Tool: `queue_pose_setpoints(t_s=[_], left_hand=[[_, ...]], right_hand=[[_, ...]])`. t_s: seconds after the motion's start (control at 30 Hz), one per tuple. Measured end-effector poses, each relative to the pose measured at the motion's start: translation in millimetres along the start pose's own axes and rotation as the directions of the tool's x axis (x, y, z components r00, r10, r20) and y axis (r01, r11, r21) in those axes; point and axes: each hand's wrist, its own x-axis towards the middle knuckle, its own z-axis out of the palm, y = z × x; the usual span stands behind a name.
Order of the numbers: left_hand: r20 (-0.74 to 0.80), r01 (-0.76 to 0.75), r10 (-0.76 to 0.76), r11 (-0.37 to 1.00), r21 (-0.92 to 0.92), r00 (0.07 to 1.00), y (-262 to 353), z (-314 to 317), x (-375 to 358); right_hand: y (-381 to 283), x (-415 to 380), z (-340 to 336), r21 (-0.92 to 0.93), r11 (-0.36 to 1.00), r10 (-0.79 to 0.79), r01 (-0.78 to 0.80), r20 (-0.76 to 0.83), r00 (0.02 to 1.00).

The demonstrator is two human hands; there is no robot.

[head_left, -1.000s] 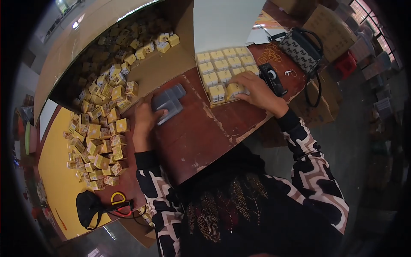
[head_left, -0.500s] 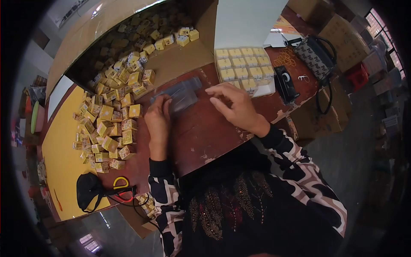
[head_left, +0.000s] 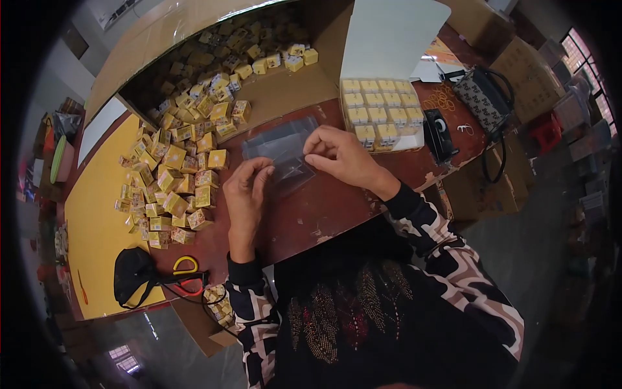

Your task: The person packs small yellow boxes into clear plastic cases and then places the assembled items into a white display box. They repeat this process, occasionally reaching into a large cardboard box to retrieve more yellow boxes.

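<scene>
Clear plastic bags (head_left: 290, 139) lie on the dark red table in front of me. My left hand (head_left: 248, 194) pinches the left edge of a clear bag between thumb and fingers. At the right side of the same bag, my right hand (head_left: 340, 155) is closed, thumb against the fingers. To the left, many small yellow boxes (head_left: 175, 181) are heaped on the table. Beyond my right hand stands a white display box (head_left: 420, 139), its lid raised, holding rows of small yellow-topped packs (head_left: 378, 115).
A large cardboard box (head_left: 285, 94) lies open at the back with more small boxes inside. Rubber bands (head_left: 440, 97), a black case (head_left: 440, 136) and a patterned bag (head_left: 483, 94) are at the right. Scissors (head_left: 186, 264) and a black pouch (head_left: 134, 277) lie front left.
My right hand has moved left to the clear bag and closed at its edge. My left hand has moved slightly right and down. The whole view has shifted a little.
</scene>
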Motion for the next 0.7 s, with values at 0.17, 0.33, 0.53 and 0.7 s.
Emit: queue_pose_setpoints(t_s=[0.17, 0.33, 0.53, 0.7], left_hand=[[0.026, -0.031, 0.029, 0.996, 0.087, 0.999, 20.9, 1.4, -13.3], [0.147, -0.27, 0.229, 0.872, 0.408, 0.962, 32.4, 0.6, -32.4], [0.135, 0.004, -0.046, 0.955, 0.295, 0.99, 14.8, -8.0, -77.2], [0.105, 0.441, -0.43, 0.842, -0.312, 0.897, 7.4, -25.8, -114.7]], right_hand=[[-25.1, -5.2, -12.2, 0.413, 0.781, 0.232, -0.469, 0.505, 0.832], [-29.9, -6.0, -11.8, 0.442, 0.71, 0.205, -0.548, 0.616, 0.761], [-36.8, 3.1, 13.0, 0.395, 0.7, 0.136, -0.595, 0.744, 0.654], [-16.9, 61.0, 38.3, 0.382, 0.849, 0.149, -0.364, 0.489, 0.859]])
